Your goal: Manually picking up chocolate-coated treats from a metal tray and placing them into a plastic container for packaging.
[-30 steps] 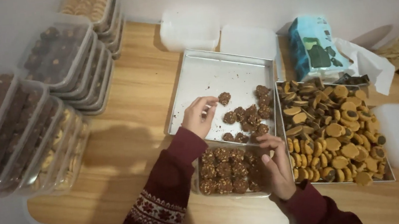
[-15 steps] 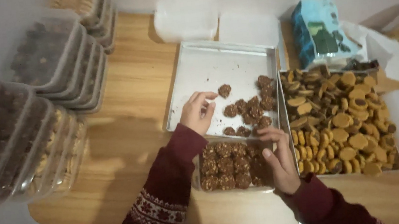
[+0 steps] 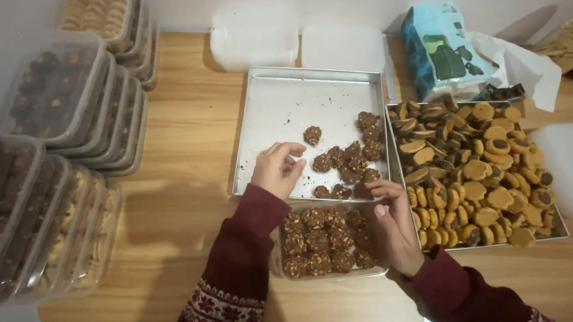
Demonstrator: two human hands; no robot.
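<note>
the left hand (image 3: 277, 170) rests half-curled and empty on the shallow square metal tray (image 3: 281, 111), fingers turned toward the loose dark chocolate-nut cookies (image 3: 348, 161) clustered at its right side, within easy reach. the right hand (image 3: 393, 224) grips the right edge of the clear plastic container of packed chocolate cookies (image 3: 313, 240), steadying it on the wooden surface (image 3: 189, 193). against 1 second earlier, the left hand sits lower, further from the lone cookie (image 3: 311, 135).
</note>
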